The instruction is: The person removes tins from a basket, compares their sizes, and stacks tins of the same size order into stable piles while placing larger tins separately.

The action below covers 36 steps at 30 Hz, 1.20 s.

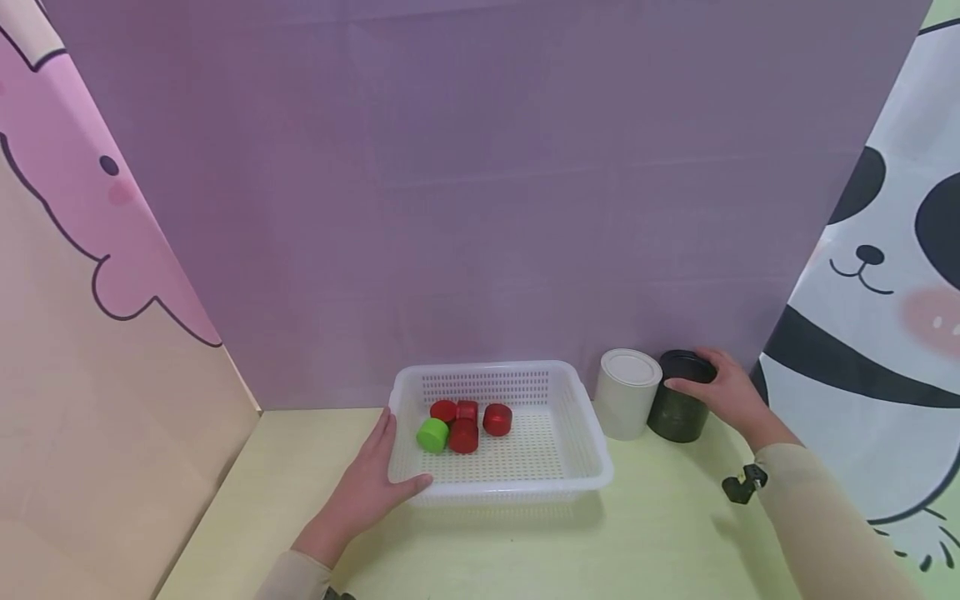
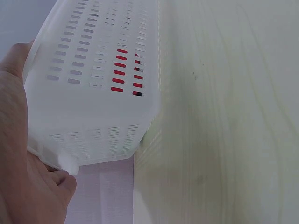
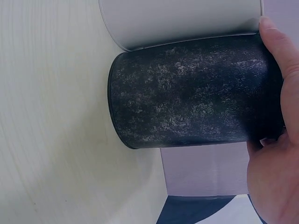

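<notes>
A white perforated plastic basket (image 1: 517, 486) stands at the middle of the table, near the back panel. My left hand (image 1: 366, 492) holds its left front corner, with the thumb on the front rim and the fingers along the left side. Inside the basket lie several red blocks (image 1: 497, 420) and one bright green block (image 1: 432, 435). To the right, my right hand (image 1: 727, 396) grips a dark, mottled canister (image 3: 187, 93) near its lid, thumb on one side and fingers on the other. Beside it, touching it, stands a white lidded canister (image 1: 626, 404).
The pale wooden table (image 1: 525, 554) ends at a purple back panel (image 1: 487, 208). A pink cartoon panel (image 1: 82, 192) borders the left side, and a panda panel (image 1: 862, 333) stands close beyond the right hand.
</notes>
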Tool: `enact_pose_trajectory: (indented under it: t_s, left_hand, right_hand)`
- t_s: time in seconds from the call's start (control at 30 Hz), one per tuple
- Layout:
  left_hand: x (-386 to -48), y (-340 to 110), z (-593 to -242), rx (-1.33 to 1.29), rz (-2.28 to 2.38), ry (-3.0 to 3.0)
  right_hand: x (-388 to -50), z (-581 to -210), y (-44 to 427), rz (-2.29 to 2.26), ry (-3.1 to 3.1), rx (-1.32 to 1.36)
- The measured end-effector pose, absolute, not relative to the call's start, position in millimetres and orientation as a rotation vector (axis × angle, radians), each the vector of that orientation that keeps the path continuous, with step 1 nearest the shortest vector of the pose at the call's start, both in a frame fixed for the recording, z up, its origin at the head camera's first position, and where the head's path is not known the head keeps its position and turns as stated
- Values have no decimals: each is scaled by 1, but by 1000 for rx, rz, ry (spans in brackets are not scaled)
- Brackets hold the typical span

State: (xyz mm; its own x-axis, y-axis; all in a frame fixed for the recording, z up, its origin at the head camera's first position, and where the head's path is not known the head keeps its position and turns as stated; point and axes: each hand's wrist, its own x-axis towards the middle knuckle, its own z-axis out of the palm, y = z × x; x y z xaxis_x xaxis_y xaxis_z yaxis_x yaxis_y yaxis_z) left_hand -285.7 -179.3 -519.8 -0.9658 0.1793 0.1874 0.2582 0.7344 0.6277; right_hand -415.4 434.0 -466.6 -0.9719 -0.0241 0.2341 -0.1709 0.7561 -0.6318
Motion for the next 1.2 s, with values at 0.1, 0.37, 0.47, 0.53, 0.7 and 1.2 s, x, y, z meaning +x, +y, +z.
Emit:
enact_pose_trajectory:
  t_s: [0.1,0.37,0.47,0.53,0.7,1.2]
  left_hand:
    - [-286,-179,-520,-355,-1043,-2820]
    - [-286,-179,-520,-362,-1019,-2822]
    - [-285,-179,-520,-368,-1010,-2813]
    - [-285,-179,-519,-362,-1008,-2819]
    - [-284,-178,-517,-367,-1010,-2808]
    - [-285,-179,-517,-368,-1008,-2819]
  right_hand:
    - [-414,-467,433,1033,-2736,144]
    - [-413,-469,431,1056,-2710,148]
    - [-411,-471,430,1086,-2690,127]
    - [-410,-471,429,1112,-2670,105]
    - [-406,-470,425,1131,-2574,65]
    - [-393,-451,370,1052,-2307,232]
